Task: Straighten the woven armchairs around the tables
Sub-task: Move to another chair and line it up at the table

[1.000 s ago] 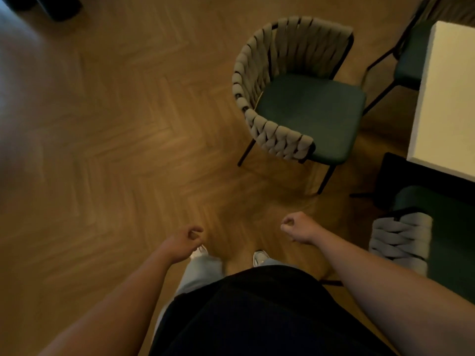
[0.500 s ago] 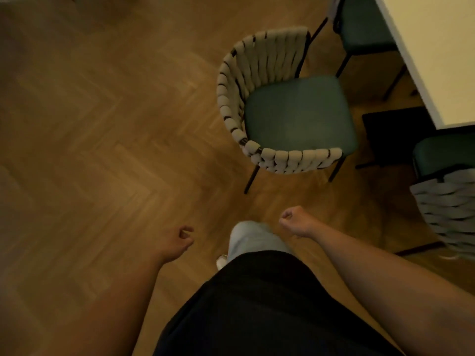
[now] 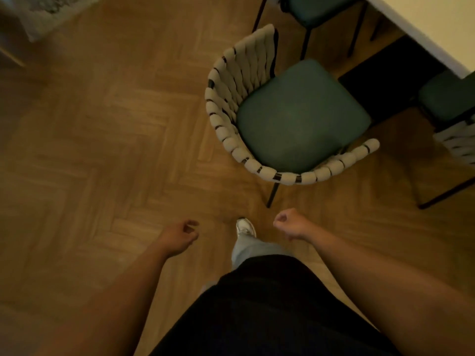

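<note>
**Woven armchair pulled out from the table, both hands empty**

Woven armchair (image 3: pixel 295 119): stands right of centre on the floor, upright, apart from the table. Dark green seat cushion; pale woven straps wrap a black frame around back and arms. Open front of the seat faces up and right, toward the table corner. One thin black leg shows below the near rim.

Table (image 3: pixel 426 24): pale top, only its corner in view at upper right. A dark base plate sits on the floor below it, just beyond the armchair's seat.

Second armchair (image 3: pixel 455 119): at the right edge, same green seat and pale weave, partly cut off; its seat reaches under the table edge. Third chair (image 3: pixel 318 9): top edge, green seat and black legs only.

Right hand (image 3: pixel 289 223): held in the air just below the armchair's near rim, not touching it. Fingers curled into a loose fist, gripping nothing.

Left hand (image 3: pixel 180 236): lower left of the chair, well apart from it. Fingers half curled, thumb near fingertips, nothing in it.

Below: dark top, pale trouser leg, one white shoe (image 3: pixel 245 227) stepping forward between the hands. Herringbone wood floor (image 3: pixel 102 124). Pale rug edge (image 3: pixel 51 11) at top left, blurred.
</note>
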Available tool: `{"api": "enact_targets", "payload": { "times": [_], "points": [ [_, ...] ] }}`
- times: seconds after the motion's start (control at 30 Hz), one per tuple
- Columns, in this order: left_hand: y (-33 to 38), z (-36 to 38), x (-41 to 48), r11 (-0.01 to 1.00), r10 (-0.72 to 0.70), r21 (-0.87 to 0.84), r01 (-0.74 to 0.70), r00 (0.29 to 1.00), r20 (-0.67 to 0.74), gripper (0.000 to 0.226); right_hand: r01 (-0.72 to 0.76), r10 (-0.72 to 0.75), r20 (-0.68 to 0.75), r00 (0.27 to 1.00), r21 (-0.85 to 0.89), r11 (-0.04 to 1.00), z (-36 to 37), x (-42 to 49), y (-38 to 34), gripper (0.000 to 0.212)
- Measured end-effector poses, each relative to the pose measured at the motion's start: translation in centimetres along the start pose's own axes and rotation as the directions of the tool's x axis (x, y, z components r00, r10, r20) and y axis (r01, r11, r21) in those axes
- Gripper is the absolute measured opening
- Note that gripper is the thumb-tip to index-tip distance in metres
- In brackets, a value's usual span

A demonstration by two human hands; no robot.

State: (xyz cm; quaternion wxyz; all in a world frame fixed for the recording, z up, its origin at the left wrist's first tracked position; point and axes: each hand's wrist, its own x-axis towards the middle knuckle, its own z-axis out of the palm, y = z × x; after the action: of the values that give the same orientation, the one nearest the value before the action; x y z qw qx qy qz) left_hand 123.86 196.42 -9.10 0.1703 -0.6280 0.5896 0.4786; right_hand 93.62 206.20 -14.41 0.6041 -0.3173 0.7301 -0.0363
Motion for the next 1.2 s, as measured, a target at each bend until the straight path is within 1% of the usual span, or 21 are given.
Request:
{"api": "enact_targets", "payload": {
  "times": [0.07, 0.2, 0.27, 0.37, 0.43, 0.5, 0.57, 0.63, 0.7, 0.77, 0.83, 0.93, 1.0, 1.03, 1.1, 1.13, 1.2],
  "points": [
    [0.3, -3.2, 2.2, 0.998, 0.024, 0.061, -0.026, 0.999, 0.029, 0.032, -0.005, 0.007, -0.025, 1.0, 0.083, 0.997, 1.3, 0.6, -1.9, 0.022],
    [2.3, -8.7, 6.9, 0.986, 0.071, 0.141, -0.087, 0.991, 0.115, 0.033, -0.06, 0.09, -0.086, 0.992, 0.301, 0.952, 3.2, 1.8, -4.8, 0.009],
    [3.6, -10.9, 9.4, 0.97, 0.109, 0.198, -0.141, 0.98, 0.166, 0.032, -0.072, 0.135, -0.122, 0.983, 0.419, 0.905, 4.1, 2.8, -6.3, 0.01],
    [5.6, -14.1, 13.6, 0.933, 0.168, 0.269, -0.241, 0.949, 0.268, 0.03, -0.083, 0.225, -0.168, 0.96, 0.595, 0.8, 5.3, 4.3, -9.2, 0.007],
    [7.0, -16.2, 16.8, 0.904, 0.201, 0.303, -0.301, 0.926, 0.321, 0.032, -0.076, 0.286, -0.192, 0.939, 0.693, 0.717, 5.9, 5.6, -11.8, 0.009],
    [8.4, -18.2, 19.9, 0.906, 0.199, 0.287, -0.311, 0.911, 0.361, 0.031, -0.05, 0.352, -0.223, 0.909, 0.78, 0.623, 6.7, 7.3, -14.6, 0.012],
    [9.9, -20.0, 22.9, 0.92, 0.196, 0.247, -0.305, 0.902, 0.384, 0.024, -0.004, 0.408, -0.238, 0.881, 0.861, 0.509, 7.4, 9.1, -17.1, 0.021],
    [11.5, -21.5, 25.6, 0.939, 0.193, 0.191, -0.286, 0.897, 0.397, 0.018, 0.044, 0.465, -0.213, 0.859, 0.937, 0.348, 7.8, 10.8, -19.2, 0.036],
    [13.2, -22.5, 27.6, 0.969, 0.19, 0.08, -0.236, 0.906, 0.379, 0.02, 0.104, 0.506, -0.174, 0.845, 0.981, 0.162, 7.8, 12.1, -20.9, 0.047],
    [15.1, -22.7, 29.5, 0.985, 0.171, -0.065, -0.158, 0.92, 0.352, 0.036, 0.205, 0.536, -0.154, 0.83, 0.978, -0.036, 7.3, 13.5, -21.8, 0.053],
    [17.1, -22.3, 30.9, 0.977, 0.147, -0.2, -0.077, 0.92, 0.364, 0.052, 0.309, 0.54, -0.154, 0.827, 0.928, -0.209, 6.4, 14.8, -22.1, 0.055],
    [19.8, -20.8, 32.3, 0.924, 0.114, -0.376, 0.067, 0.892, 0.437, 0.061, 0.404, 0.538, -0.14, 0.831, 0.816, -0.412, 5.4, 16.8, -21.5, 0.061],
    [21.1, -19.8, 32.9, 0.885, 0.085, -0.444, 0.138, 0.891, 0.446, 0.065, 0.454, 0.542, -0.124, 0.831, 0.714, -0.533, 4.9, 17.8, -20.9, 0.069],
    [21.5, -19.3, 33.2, 0.882, 0.073, -0.45, 0.144, 0.899, 0.431, 0.067, 0.473, 0.548, -0.118, 0.828, 0.671, -0.571, 4.6, 18.1, -20.7, 0.076],
    [21.9, -18.7, 33.8, 0.893, 0.048, -0.425, 0.146, 0.91, 0.412, 0.069, 0.483, 0.549, -0.102, 0.829, 0.625, -0.613, 4.1, 18.7, -20.3, 0.086],
    [22.0, -18.6, 34.2, 0.903, 0.042, -0.407, 0.141, 0.912, 0.408, 0.062, 0.481, 0.55, -0.092, 0.83, 0.615, -0.624, 3.9, 19.0, -20.1, 0.084],
    [22.3, -18.6, 34.6, 0.911, 0.033, -0.39, 0.137, 0.917, 0.398, 0.05, 0.469, 0.552, -0.059, 0.832, 0.607, -0.642, 3.6, 19.4, -19.6, 0.069]
  ]
}}
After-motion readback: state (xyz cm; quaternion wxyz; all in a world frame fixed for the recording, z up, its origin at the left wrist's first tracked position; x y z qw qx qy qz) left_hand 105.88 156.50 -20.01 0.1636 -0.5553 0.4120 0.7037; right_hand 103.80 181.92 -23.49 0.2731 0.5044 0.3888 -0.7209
